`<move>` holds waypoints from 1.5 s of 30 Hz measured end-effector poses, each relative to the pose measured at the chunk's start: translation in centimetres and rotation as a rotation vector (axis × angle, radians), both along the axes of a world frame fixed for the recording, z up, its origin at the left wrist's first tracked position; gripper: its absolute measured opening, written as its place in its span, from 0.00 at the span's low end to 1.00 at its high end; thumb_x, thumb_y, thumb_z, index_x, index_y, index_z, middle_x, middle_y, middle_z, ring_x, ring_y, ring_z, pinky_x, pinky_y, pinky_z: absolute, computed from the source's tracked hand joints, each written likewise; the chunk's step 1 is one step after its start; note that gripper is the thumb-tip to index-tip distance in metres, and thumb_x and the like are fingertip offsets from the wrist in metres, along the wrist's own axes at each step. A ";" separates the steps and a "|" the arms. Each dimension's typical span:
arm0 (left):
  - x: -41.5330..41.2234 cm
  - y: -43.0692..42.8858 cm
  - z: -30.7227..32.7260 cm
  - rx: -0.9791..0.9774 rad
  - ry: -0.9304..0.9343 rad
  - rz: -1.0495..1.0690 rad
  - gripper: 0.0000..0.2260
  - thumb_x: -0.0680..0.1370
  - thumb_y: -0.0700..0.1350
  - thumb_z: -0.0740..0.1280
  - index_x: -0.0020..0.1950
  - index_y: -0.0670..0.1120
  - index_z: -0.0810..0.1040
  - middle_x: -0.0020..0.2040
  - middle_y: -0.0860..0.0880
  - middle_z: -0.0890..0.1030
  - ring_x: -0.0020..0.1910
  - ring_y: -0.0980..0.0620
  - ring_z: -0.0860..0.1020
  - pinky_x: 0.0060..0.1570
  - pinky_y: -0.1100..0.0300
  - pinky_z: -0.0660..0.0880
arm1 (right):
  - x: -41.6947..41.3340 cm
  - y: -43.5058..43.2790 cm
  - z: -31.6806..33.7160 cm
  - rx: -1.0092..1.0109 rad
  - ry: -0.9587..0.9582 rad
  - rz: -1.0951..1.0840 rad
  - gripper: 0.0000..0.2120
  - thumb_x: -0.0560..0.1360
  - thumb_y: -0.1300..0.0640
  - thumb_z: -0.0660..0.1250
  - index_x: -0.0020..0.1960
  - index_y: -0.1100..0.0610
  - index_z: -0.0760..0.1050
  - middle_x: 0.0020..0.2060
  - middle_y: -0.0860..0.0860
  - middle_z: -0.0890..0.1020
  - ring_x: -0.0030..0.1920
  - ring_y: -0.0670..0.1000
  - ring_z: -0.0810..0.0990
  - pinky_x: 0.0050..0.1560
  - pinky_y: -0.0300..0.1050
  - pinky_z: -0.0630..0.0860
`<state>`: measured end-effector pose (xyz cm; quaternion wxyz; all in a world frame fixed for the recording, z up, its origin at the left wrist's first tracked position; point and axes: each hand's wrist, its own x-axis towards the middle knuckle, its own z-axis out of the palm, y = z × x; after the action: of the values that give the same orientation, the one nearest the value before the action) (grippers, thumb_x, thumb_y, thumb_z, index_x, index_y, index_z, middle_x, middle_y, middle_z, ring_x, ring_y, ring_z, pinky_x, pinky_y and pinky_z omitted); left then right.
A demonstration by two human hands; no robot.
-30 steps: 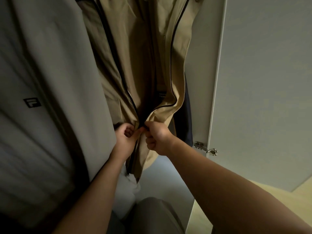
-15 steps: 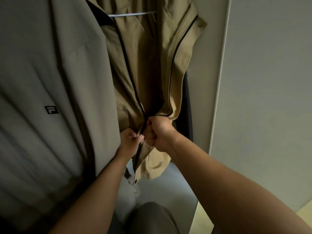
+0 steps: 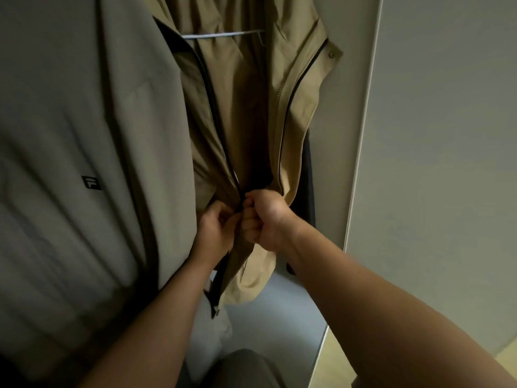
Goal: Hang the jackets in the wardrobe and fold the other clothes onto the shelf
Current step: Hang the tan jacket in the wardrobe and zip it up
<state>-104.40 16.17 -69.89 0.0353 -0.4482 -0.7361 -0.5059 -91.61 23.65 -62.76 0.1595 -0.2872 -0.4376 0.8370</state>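
At frame centre, the left hand (image 3: 215,233) and right hand (image 3: 263,217) pinch the hung tan jacket's (image 3: 251,107) zip, which likely needs drawing upward next.

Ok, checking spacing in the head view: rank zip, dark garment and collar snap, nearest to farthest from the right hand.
1. Zip, pinched by the right hand, on its left.
2. Dark garment, just right, behind the tan jacket.
3. Collar snap, high up, upper right.

Both bare forearms reach forward and converge, the left hand (image 3: 216,233) and right hand (image 3: 265,217) knuckle to knuckle, fingers curled, each pinching the tan jacket (image 3: 296,88) front.
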 end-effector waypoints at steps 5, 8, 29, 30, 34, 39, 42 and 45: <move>0.3 -0.7 1.3 0.008 0.035 0.039 0.11 0.78 0.38 0.71 0.42 0.51 0.75 0.35 0.59 0.78 0.39 0.69 0.78 0.40 0.79 0.69 | 0.5 -1.0 2.0 0.123 0.023 -0.013 0.20 0.81 0.54 0.56 0.30 0.50 0.68 0.24 0.48 0.66 0.22 0.48 0.61 0.23 0.38 0.59; 0.0 -0.7 1.6 -0.059 0.071 0.067 0.06 0.79 0.42 0.70 0.44 0.45 0.76 0.36 0.56 0.78 0.39 0.69 0.77 0.40 0.79 0.68 | 1.0 -1.6 2.5 0.288 -0.032 -0.039 0.18 0.84 0.52 0.54 0.35 0.52 0.67 0.24 0.48 0.66 0.22 0.47 0.61 0.24 0.39 0.59; 2.0 0.4 7.4 0.050 0.489 0.138 0.09 0.81 0.41 0.68 0.46 0.35 0.80 0.40 0.40 0.81 0.37 0.45 0.78 0.37 0.60 0.69 | 0.8 -0.6 6.1 0.520 0.007 -0.015 0.25 0.82 0.56 0.56 0.27 0.51 0.75 0.21 0.46 0.70 0.19 0.46 0.64 0.24 0.40 0.60; 1.9 0.2 7.4 0.056 0.508 0.146 0.10 0.81 0.42 0.68 0.45 0.36 0.80 0.38 0.41 0.81 0.35 0.46 0.78 0.35 0.58 0.70 | 0.9 -0.3 6.6 0.498 0.020 -0.019 0.23 0.82 0.55 0.56 0.29 0.51 0.74 0.21 0.47 0.70 0.20 0.47 0.64 0.24 0.40 0.60; 1.7 -0.4 7.7 0.051 0.424 0.155 0.12 0.82 0.45 0.67 0.43 0.37 0.79 0.37 0.42 0.79 0.36 0.46 0.77 0.38 0.55 0.72 | 0.9 0.6 8.8 0.521 0.077 -0.053 0.18 0.83 0.53 0.56 0.35 0.51 0.70 0.21 0.46 0.69 0.20 0.47 0.64 0.24 0.38 0.61; 2.1 0.5 10.3 -0.019 0.375 0.177 0.14 0.82 0.50 0.66 0.52 0.38 0.78 0.44 0.42 0.81 0.40 0.45 0.80 0.41 0.54 0.78 | 0.2 0.1 9.0 0.500 0.091 -0.068 0.19 0.84 0.52 0.55 0.34 0.51 0.70 0.20 0.46 0.70 0.19 0.46 0.67 0.23 0.38 0.63; 2.8 0.9 11.5 0.022 0.446 0.194 0.10 0.83 0.44 0.65 0.51 0.36 0.77 0.42 0.42 0.80 0.37 0.48 0.78 0.31 0.73 0.68 | 0.0 -0.2 9.9 0.481 0.091 -0.054 0.23 0.83 0.53 0.54 0.29 0.51 0.69 0.21 0.49 0.68 0.19 0.49 0.64 0.22 0.40 0.61; 2.3 0.1 11.5 0.014 0.540 0.221 0.12 0.84 0.42 0.62 0.46 0.36 0.77 0.39 0.40 0.79 0.35 0.43 0.78 0.34 0.54 0.75 | 0.2 0.2 12.1 0.454 0.168 -0.092 0.22 0.82 0.55 0.56 0.29 0.51 0.69 0.21 0.48 0.66 0.19 0.48 0.63 0.22 0.38 0.59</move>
<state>-102.08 16.30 -58.35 0.2880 -0.4835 -0.7409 -0.3665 -91.42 23.84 -50.62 0.2939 -0.1930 -0.5862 0.7299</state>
